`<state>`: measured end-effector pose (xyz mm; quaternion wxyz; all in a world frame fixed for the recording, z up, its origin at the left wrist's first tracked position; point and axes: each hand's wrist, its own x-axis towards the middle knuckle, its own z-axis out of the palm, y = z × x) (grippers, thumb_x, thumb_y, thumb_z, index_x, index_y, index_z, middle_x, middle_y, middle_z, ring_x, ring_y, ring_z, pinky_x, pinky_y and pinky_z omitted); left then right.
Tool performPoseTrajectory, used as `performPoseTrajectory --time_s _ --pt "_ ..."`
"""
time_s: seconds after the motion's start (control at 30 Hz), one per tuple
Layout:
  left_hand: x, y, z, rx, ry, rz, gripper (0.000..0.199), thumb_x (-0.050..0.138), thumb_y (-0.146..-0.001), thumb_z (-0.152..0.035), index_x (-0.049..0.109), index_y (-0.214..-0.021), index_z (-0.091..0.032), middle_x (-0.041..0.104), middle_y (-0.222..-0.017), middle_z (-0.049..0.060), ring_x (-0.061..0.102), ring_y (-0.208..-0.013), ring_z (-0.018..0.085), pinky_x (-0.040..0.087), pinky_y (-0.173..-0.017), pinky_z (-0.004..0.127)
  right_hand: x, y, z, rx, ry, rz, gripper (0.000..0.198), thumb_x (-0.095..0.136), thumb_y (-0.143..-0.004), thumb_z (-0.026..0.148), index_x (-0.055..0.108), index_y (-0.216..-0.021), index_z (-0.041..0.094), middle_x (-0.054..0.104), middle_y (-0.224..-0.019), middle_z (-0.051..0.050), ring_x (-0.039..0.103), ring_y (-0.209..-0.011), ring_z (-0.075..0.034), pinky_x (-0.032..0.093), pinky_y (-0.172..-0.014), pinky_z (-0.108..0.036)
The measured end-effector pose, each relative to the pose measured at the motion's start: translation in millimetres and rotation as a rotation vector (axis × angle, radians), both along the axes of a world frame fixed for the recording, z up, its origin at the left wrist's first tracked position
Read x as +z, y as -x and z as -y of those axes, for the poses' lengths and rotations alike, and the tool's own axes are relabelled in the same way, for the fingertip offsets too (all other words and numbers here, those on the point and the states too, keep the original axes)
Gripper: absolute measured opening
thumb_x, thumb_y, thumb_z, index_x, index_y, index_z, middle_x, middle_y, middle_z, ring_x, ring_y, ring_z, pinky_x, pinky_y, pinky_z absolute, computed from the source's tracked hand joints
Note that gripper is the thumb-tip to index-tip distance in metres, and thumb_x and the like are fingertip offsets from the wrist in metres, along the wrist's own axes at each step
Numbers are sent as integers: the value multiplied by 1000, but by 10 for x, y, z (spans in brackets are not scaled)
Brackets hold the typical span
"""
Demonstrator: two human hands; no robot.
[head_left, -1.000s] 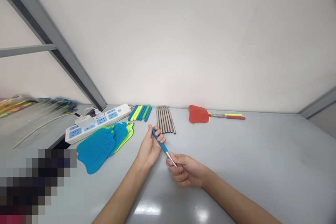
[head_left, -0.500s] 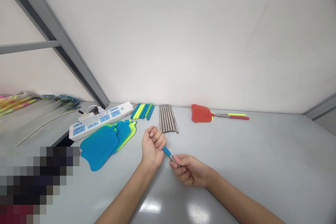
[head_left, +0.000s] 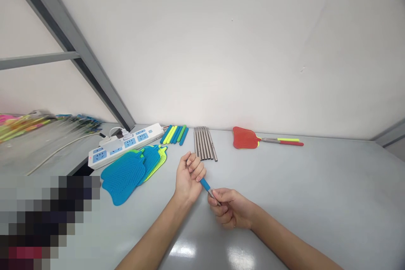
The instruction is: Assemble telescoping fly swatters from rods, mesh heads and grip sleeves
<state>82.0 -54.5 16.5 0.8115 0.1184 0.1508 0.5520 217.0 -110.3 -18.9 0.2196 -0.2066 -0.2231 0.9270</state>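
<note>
My left hand [head_left: 191, 177] is closed around a blue handle grip [head_left: 205, 184], whose lower end sticks out below the fingers. From that end comes a short stretch of metal rod [head_left: 210, 193], pinched between the thumb and fingers of my right hand [head_left: 228, 207]. The rest of the rod is hidden in the right hand. Just beyond the left hand lies a row of metal rods [head_left: 205, 143]. Several blue, yellow and green handle grips [head_left: 174, 134] lie side by side to their left. Blue fly swatter heads [head_left: 125, 177], with yellow-green ones beneath, are piled farther left.
A white power strip [head_left: 126, 145] with plugs stands behind the swatter heads. At the back right lie fly swatters with red and yellow parts [head_left: 246, 138]. Bagged colourful items [head_left: 25, 126] are at the far left, near a grey metal frame [head_left: 95, 80]. A wall [head_left: 221, 50] closes the back.
The view has shifted a little, so everything sits slightly farther right. Both hands keep their hold on the blue grip and the metal rod, with slightly less rod showing between them.
</note>
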Motion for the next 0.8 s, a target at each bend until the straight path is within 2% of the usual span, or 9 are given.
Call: performPoseTrajectory --time_s 0.23,0.43,0.6,0.8 --pt "-48 -14 -32 -40 43 6 29 40 -80 -25 31 -53 -18 18 -41 -8 20 -30 4 23 -30 16 -26 -16 -12 -14 33 -14 21 40 -81 34 44 -69 17 24 -48 7 14 -35 -4 8 -29 -15" --pt "-25 -92 6 15 -20 -67 31 42 -78 -43 39 -64 -16 24 -48 -8 23 -34 3 26 -33 15 -17 -13 -7 -42 45 -30 22 40 -81 35 44 -69 16 25 -48 7 15 -35 -4 10 -31 -15" --pt "-1 -141 57 21 -55 -154 28 44 -76 -43 42 -69 -17 26 -51 -8 24 -36 3 27 -35 15 -32 -6 -10 -59 47 -56 24 38 -81 35 44 -69 16 26 -48 7 17 -36 -5 12 -32 -16" --pt "-19 -133 51 16 -62 -153 24 44 -78 -39 43 -70 -17 26 -51 -7 25 -37 3 27 -36 15 -34 -1 -6 -53 41 -68 24 37 -82 35 44 -70 16 26 -49 6 17 -37 -5 12 -33 -17"
